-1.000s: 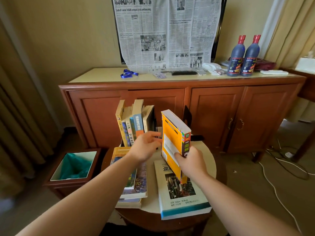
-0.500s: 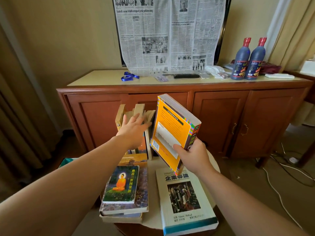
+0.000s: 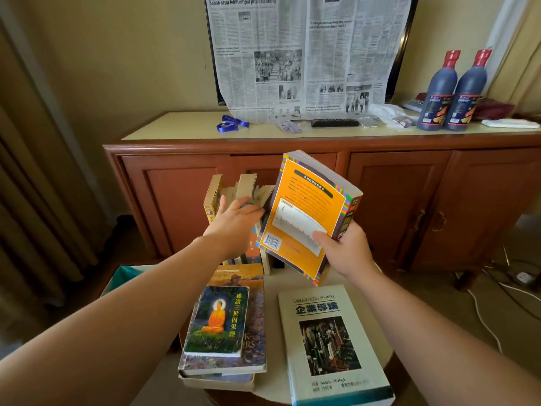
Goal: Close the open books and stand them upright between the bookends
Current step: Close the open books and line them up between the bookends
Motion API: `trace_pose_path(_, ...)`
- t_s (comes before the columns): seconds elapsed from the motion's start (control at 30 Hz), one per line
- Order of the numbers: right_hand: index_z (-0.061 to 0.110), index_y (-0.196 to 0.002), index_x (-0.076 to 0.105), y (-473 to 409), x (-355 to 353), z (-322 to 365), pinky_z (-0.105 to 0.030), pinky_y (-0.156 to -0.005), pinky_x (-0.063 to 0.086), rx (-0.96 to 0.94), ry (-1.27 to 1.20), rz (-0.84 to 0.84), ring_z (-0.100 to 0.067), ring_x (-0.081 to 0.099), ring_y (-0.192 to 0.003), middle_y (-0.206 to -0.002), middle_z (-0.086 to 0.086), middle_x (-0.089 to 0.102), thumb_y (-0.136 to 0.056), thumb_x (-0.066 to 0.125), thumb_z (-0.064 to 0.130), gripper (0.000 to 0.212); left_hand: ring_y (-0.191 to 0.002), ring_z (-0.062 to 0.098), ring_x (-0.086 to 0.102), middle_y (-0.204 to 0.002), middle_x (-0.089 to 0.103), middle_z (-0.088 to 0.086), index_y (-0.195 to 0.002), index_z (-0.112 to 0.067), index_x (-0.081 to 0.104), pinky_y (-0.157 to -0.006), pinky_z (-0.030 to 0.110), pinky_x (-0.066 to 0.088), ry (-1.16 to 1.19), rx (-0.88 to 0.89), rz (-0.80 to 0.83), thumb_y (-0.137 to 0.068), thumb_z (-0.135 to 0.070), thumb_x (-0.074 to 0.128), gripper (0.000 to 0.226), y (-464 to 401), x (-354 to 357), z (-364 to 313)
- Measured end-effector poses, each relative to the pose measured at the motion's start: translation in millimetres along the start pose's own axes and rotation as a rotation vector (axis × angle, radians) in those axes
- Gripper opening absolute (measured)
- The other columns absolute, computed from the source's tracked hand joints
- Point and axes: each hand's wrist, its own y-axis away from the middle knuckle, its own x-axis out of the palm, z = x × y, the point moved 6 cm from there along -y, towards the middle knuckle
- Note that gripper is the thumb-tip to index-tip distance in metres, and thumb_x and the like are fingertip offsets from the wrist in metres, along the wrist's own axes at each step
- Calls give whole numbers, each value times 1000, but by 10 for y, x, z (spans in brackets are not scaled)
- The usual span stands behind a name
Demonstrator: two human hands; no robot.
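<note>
Lifted since a second ago, the orange paperback (image 3: 307, 218) now hangs tilted above the table (image 3: 273, 284), closed, gripped at its lower corner by my right hand (image 3: 344, 249). My left hand (image 3: 234, 219), fingers straight, presses the upright row of books (image 3: 234, 189) leftward. I judge a gap is being opened for insertion; three stacked books (image 3: 225, 326) and the business textbook (image 3: 330, 344) lie flat.

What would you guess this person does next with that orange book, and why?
Probably lower the orange book upright into the spot just right of the standing books. The right hand holds it closed, tilted and lifted off the table, right beside that row, while the left hand presses flat against the row, seemingly steadying it to keep room for one more.
</note>
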Motion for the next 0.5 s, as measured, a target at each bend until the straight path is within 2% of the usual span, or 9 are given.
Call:
trace_pose_path(0.1, 29, -113, 67, -17, -33, -1, -47, -85, 63, -21, 15, -8, -12, 72, -101, -109, 12, 74, -89, 80, 23, 27, -160, 20, -3, -171, 23, -9, -165, -26, 24, -124, 63, -10, 18, -3, -8, -98, -2, 54, 77, 21, 10, 15)
trace_pose_path(0.27, 39, -103, 66, -41, -87, 25, -49, -87, 63, -24, 11, -41, -12, 72, -103, -109, 17, 72, -90, 79, 23, 24, -161, 20, -6, -172, 21, -8, -166, -25, 23, -123, 62, -11, 20, -4, 1, -96, 2, 53, 81, 54, -10, 7)
trace_pose_path(0.33, 38, -105, 66, -43, -73, 33, -47, -87, 63, -18, 2, -52, -12, 72, -103, -111, 15, 73, -91, 78, 22, 24, -161, 21, -7, -172, 20, -8, -166, -25, 23, -124, 63, -10, 21, -5, 7, -95, 2, 53, 81, 63, -20, -2)
trace_pose_path(0.43, 28, -116, 65, 2, -8, 62, -41, -85, 63, -23, -13, -102, -12, 71, -102, -110, 10, 71, -93, 77, 22, 26, -161, 21, -8, -173, 20, -7, -166, -24, 22, -125, 63, -9, 30, -10, 9, -97, 0, 53, 79, 76, -14, -6)
trace_pose_path(0.5, 20, -122, 66, 66, 62, 93, -27, -79, 61, -38, -18, -152, -9, 68, -99, -110, 9, 70, -94, 76, 23, 30, -161, 20, -8, -173, 20, -6, -166, -23, 21, -125, 60, -9, 51, -19, -13, -99, -3, 53, 77, 84, 8, -4)
